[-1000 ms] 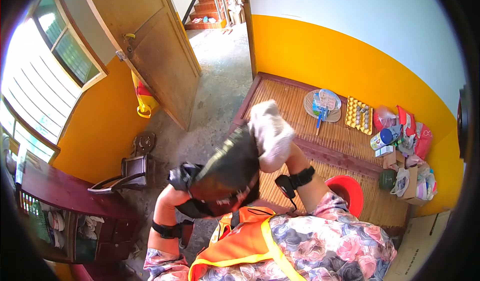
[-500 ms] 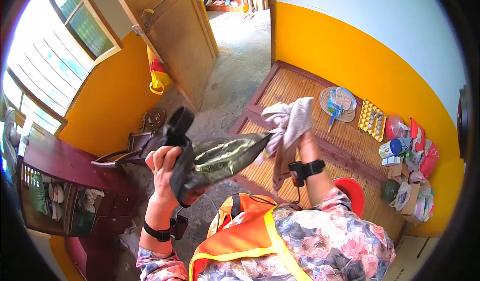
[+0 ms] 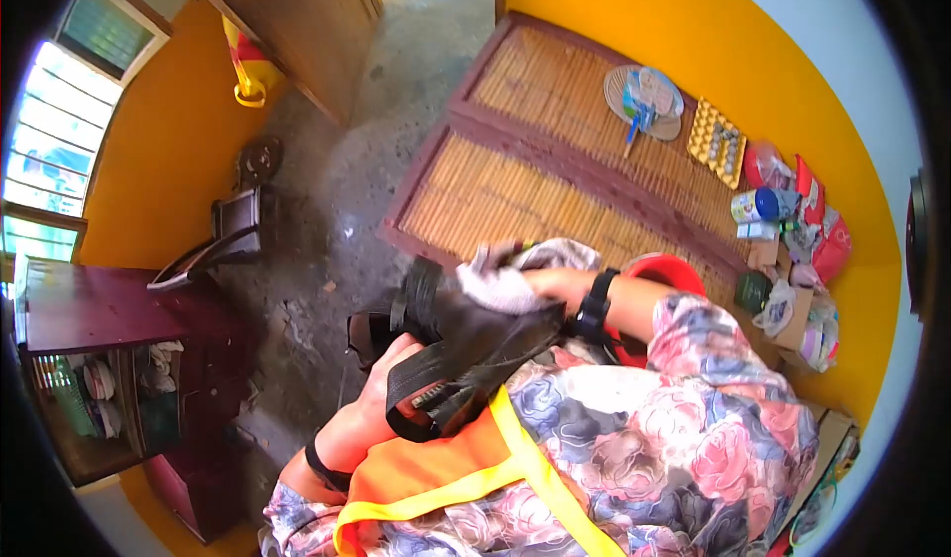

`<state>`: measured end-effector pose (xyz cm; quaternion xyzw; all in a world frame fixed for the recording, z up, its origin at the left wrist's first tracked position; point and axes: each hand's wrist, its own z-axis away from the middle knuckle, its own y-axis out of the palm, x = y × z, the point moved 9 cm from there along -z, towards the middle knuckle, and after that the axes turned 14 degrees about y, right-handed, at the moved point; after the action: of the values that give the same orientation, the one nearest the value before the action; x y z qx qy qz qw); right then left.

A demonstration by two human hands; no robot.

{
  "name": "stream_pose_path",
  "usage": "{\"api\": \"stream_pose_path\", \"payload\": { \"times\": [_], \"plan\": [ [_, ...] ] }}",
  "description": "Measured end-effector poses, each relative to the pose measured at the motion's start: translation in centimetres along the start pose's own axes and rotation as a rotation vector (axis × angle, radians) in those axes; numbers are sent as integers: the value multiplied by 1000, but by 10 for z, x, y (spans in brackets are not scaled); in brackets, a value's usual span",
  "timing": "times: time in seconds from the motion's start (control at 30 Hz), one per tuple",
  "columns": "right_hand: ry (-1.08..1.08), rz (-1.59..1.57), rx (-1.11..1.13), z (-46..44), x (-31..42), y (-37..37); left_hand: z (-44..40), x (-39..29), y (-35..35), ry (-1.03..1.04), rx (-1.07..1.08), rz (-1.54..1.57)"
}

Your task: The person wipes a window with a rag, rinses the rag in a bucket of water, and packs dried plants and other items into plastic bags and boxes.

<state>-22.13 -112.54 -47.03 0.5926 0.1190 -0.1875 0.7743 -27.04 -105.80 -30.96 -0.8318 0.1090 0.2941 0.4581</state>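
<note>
My left hand (image 3: 384, 387) grips a black, shiny item with thick strap-like edges (image 3: 495, 354); its exact kind I cannot make out. A small orange-marked label shows at its lower end. My right hand, mostly hidden, is closed on a pale pinkish-grey cloth (image 3: 500, 287), which lies against the black item's upper part. Both hands are close together in front of my orange apron (image 3: 426, 468). Beside my right forearm stands a red bucket (image 3: 684, 272), partly covered by my sleeve.
A bamboo-slat platform (image 3: 555, 190) stretches along the yellow wall. On it lie hand fans (image 3: 634, 91), an egg tray (image 3: 705, 156) and several plastic bags (image 3: 832, 250). To the left are a dark red cabinet (image 3: 109, 304), a small chair (image 3: 238, 225) and an open door (image 3: 287, 22).
The black item and both hands have come down and closer to my body. My right hand has brought the cloth leftward onto the item. The camera view has tilted down.
</note>
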Motion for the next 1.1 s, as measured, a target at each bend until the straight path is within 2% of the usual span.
{"api": "stream_pose_path", "payload": {
  "times": [0.07,0.17,0.2,0.27,0.33,0.37,0.4,0.47,0.5,0.53,0.6,0.67,0.73,0.8,0.87,0.9,0.93,1.0,1.07,1.1],
  "plan": [
    [-116,217,-170,21,29,-27,-11,-14,-16,59,-109,35],
    [-135,211,-192,48,49,-34,-6,-18,-12,-2,-62,146],
    [-115,190,-172,52,51,-29,-3,-8,-3,-195,-43,380],
    [-47,175,-108,46,43,-8,3,4,8,-380,-23,604],
    [31,316,-48,20,15,25,11,-4,42,-381,294,887],
    [-7,618,-68,1,1,43,17,-2,55,-769,332,1162],
    [-49,917,-87,-17,-15,61,8,-2,61,-765,338,1163],
    [-133,1523,-138,-36,-42,79,-25,-10,64,-433,309,1091],
    [-145,1729,-159,-44,-46,76,-33,-15,62,-273,289,1049],
    [-130,1784,-206,-49,-40,56,-11,-8,75,-395,450,998],
    [-93,1642,-324,-47,-11,3,-19,-12,57,-205,375,758],
    [-86,1399,-415,-32,21,-54,-13,-10,53,-223,325,770],
    [-97,1244,-443,-9,34,-80,-9,-11,44,-201,245,786],
    [-79,1164,-440,10,31,-80,-3,-9,34,-326,147,932],
    [-45,1115,-431,32,18,-63,5,-13,24,-336,77,1040],
    [-21,1107,-426,44,9,-52,11,-11,22,-300,78,919],
    [2,1102,-427,56,-1,-40,16,-11,23,-297,75,917],
    [44,1119,-443,78,-19,-21,28,-1,35,-430,190,931],
    [42,1120,-522,97,-31,-8,22,0,33,-402,229,928],
    [17,1116,-588,107,-34,-4,28,10,31,-449,124,894]
  ]
}}
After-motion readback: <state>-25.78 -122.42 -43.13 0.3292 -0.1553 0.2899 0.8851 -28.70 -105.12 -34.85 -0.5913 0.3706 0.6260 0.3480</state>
